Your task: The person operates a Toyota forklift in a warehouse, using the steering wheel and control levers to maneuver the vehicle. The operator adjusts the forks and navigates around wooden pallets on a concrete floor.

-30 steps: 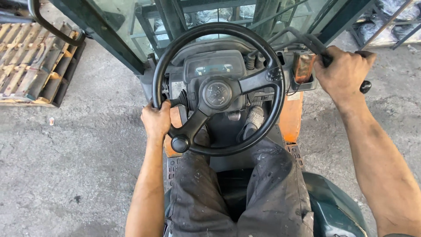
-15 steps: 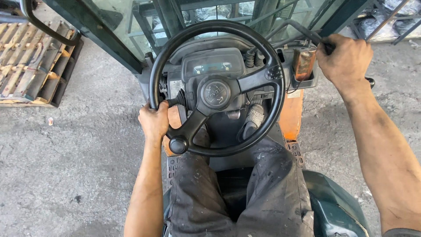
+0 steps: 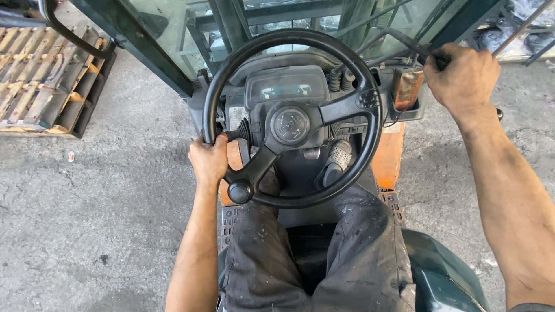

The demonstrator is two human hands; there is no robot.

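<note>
Nearest the camera, the person's legs in dark, stained work trousers (image 3: pixel 324 254) fill the seat of a forklift, with a dark green body panel (image 3: pixel 439 277) just to their right. Above the knees sits the black steering wheel (image 3: pixel 370 138), its spinner knob (image 3: pixel 240 192) at the lower left of the rim. The left hand (image 3: pixel 209 160) is closed around the rim just above that knob, fingers wrapped tight and thumb side toward the hub. Behind the wheel lie the instrument panel (image 3: pixel 286 86) and the orange frame (image 3: pixel 387 156) of the truck. Farther out and to the right, the right hand (image 3: pixel 462 78) is curled into a fist around the top of a black control lever (image 3: pixel 399 37), its knuckles up; the grip itself is hidden inside the palm. Just left of that hand stands a small amber-coloured container (image 3: pixel 407 89) in a holder. Beyond the windscreen posts, a wooden pallet (image 3: pixel 40 81) rests on the grey concrete floor (image 3: pixel 104 208) at the far left.
</note>
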